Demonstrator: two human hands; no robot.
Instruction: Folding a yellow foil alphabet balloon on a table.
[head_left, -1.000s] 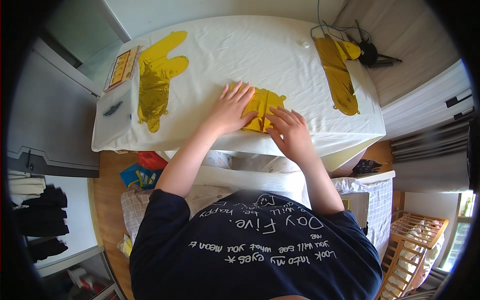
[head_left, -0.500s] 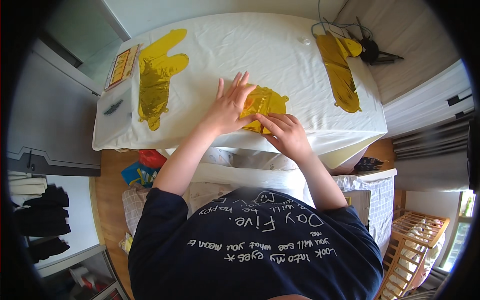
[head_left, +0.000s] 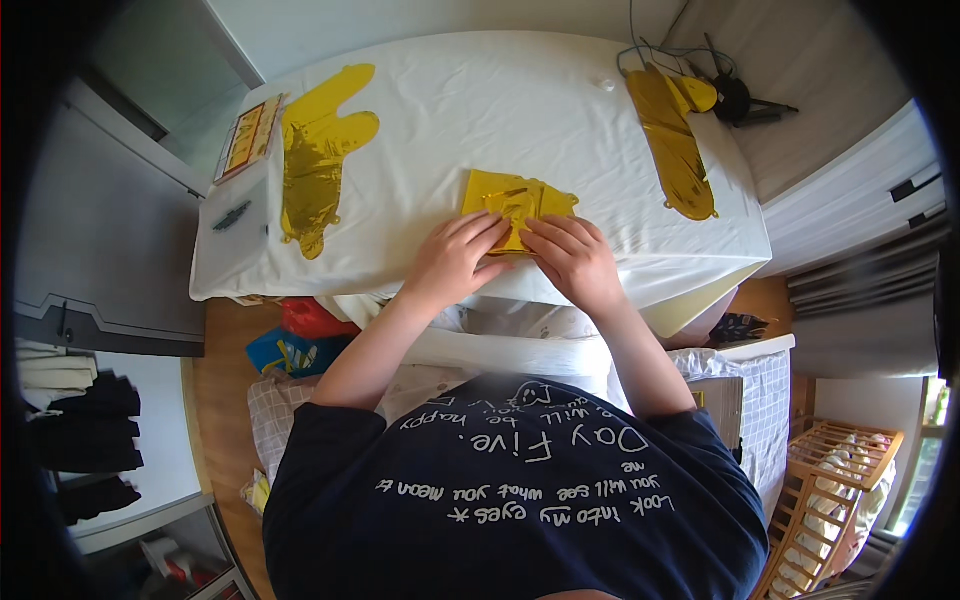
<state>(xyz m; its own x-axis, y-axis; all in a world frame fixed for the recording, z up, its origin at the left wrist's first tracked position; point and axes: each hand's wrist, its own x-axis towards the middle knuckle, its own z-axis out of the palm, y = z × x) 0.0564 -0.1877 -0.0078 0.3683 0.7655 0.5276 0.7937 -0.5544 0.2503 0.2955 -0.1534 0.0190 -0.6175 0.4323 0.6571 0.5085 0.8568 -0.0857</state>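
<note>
A folded gold foil balloon (head_left: 500, 184) lies near the front edge of the white-covered table, creased and layered, with a small tab at its right. My left hand (head_left: 455, 255) rests on its near left part, fingers extended over the foil and thumb apart by the near edge. On the near right part lies my right hand (head_left: 578, 255), its fingers stretched across the foil. Both hands hide some of the near edge. Two more flat gold foil balloons lie unfolded, one branched balloon (head_left: 312, 170) on the left and one long balloon (head_left: 668, 145) on the right.
A printed card pack (head_left: 250, 137) and a clear plastic bag (head_left: 235, 222) lie at the table's left edge. A black device (head_left: 735, 100) with a bluish cable stands at the far right. A red bag (head_left: 310, 316) sits below the table; a wooden crib (head_left: 830, 480) stands lower right.
My left hand has come down and nearer from its spread pose, uncovering the balloon's far left part. My right hand has shifted slightly over the foil.
</note>
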